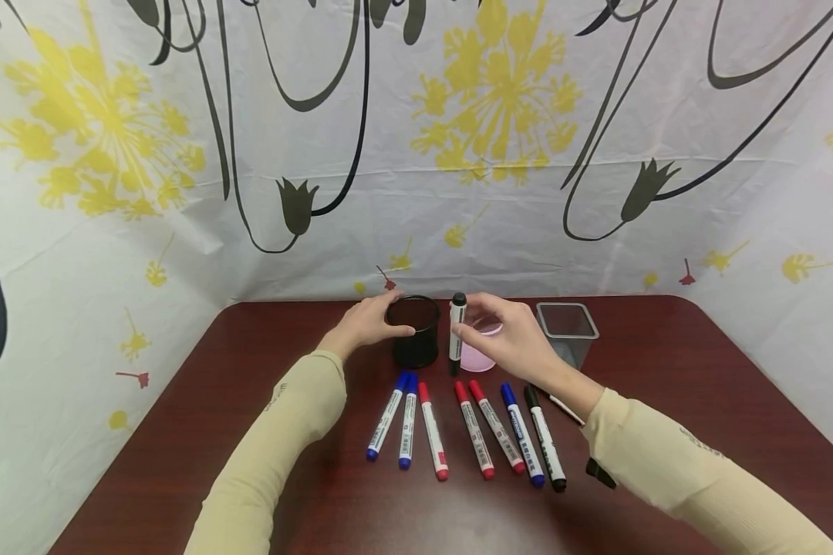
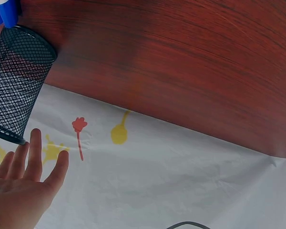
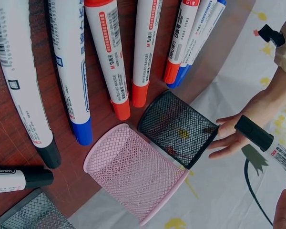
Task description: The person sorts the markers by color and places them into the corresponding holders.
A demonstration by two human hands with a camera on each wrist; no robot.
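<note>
My right hand (image 1: 510,335) pinches an upright black-capped whiteboard marker (image 1: 456,333) between thumb and fingers, just right of the black mesh pen cup (image 1: 416,347). Its black end (image 3: 255,132) shows in the right wrist view. My left hand (image 1: 368,322) is at the black cup's left side, thumb and fingers spread about its rim. In the left wrist view, the left hand's (image 2: 26,181) fingers are fairly straight, fingertips right at the cup's rim (image 2: 5,136). A pink mesh cup (image 1: 477,358) stands beside the black one, partly hidden behind my right hand.
A grey square mesh holder (image 1: 576,339) stands right of the pink cup. Several blue, red and black markers (image 1: 430,432) lie in a row before the cups. Another black-capped marker (image 3: 19,179) lies crosswise near the square holder. A patterned cloth (image 1: 389,154) hangs behind the table.
</note>
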